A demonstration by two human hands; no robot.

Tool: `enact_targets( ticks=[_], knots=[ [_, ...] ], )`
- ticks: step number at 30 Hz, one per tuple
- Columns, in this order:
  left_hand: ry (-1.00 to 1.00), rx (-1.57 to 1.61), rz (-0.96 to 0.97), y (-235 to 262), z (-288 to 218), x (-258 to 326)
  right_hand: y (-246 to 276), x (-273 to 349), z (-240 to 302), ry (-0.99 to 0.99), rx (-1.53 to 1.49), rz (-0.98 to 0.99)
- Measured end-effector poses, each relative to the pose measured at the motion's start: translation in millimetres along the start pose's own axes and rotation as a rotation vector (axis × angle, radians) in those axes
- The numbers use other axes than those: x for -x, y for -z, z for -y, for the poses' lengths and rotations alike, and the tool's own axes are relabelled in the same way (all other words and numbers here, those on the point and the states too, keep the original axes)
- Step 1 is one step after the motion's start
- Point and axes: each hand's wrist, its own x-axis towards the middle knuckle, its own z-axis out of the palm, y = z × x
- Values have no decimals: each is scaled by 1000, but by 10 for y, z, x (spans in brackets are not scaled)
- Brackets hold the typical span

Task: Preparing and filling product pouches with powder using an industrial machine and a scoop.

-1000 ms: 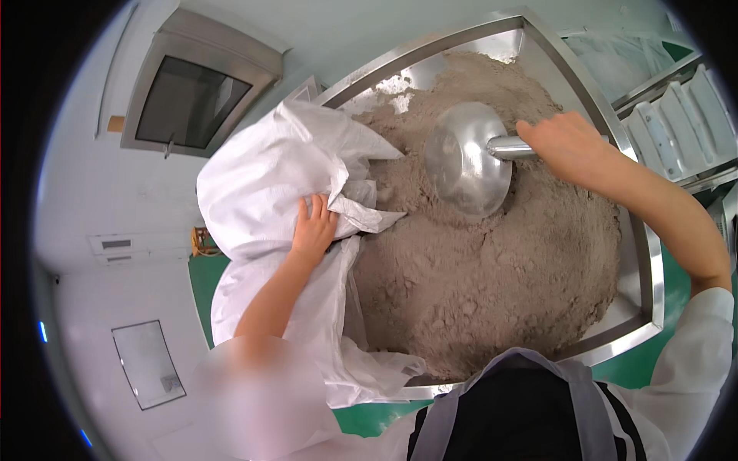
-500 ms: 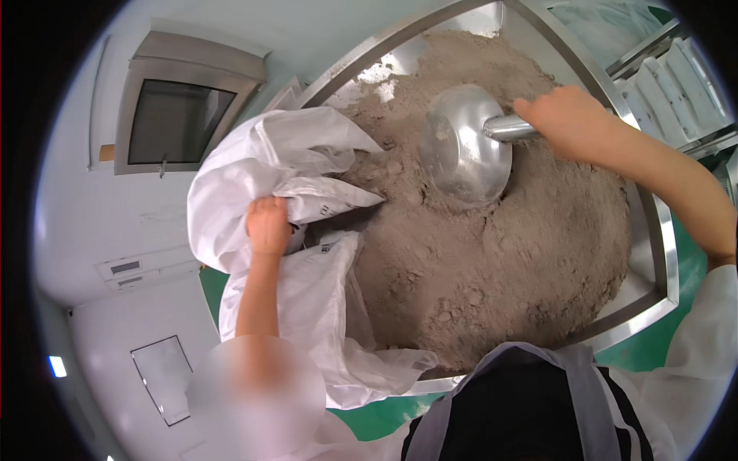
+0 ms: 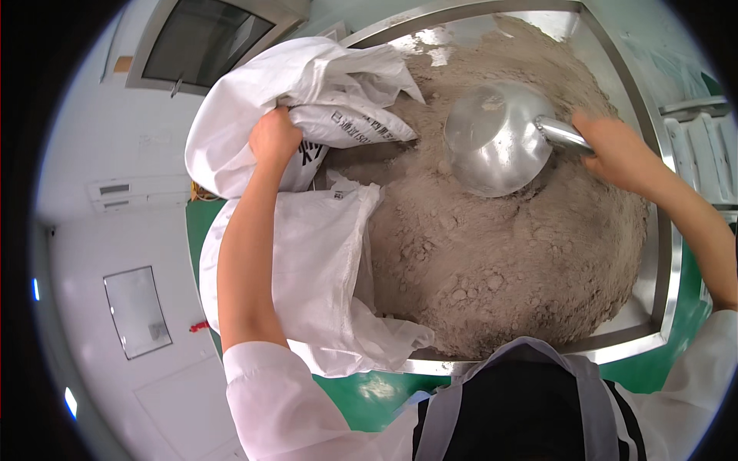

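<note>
Observed: the bright round-bowled metal scoop (image 3: 498, 142) lies directly to the left of my right hand (image 3: 621, 157), its bowl resting on or just above the grey-brown lumpy powder (image 3: 492, 261); actual contact cannot be confirmed. Its long axis runs from my right fist leftward and slightly away from my body, along the short tubular metal handle (image 3: 567, 137), so that the bowl points toward the white woven-plastic bag (image 3: 231, 138). The bag's mouth gapes to the right of my left hand (image 3: 275, 140), facing the bowl, with powder showing between its upper and lower folds; the bowl and the mouth stand apart. My right hand is the nearer of the two to the scoop. It is closed around the handle, knuckles uppermost, and my right forearm (image 3: 692, 219) comes in from the right side, bent at the elbow. My left hand is clenched on a gathered fold of the bag's upper layer; the thumb's placement is hidden and cannot be reported. My left forearm (image 3: 250, 261) passes over the lower part of the bag, reaching almost straight out from my body. Below my right hand, the powder sits within a stainless-steel tray (image 3: 624, 349) with a raised rim.
</note>
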Motion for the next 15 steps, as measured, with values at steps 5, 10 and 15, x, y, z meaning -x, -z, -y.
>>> enact_targets(
  ticks=[5, 10, 15],
  knots=[
    [-82, 69, 100, 34, -27, 78, 27, -23, 125, -10, -162, 94],
    [-632, -53, -9, 45, -232, 627, 58, 64, 107, -71, -234, 115],
    [-1105, -47, 64, 118, -312, 890, 77, 144, -11, -66, -222, 90]
  ],
)
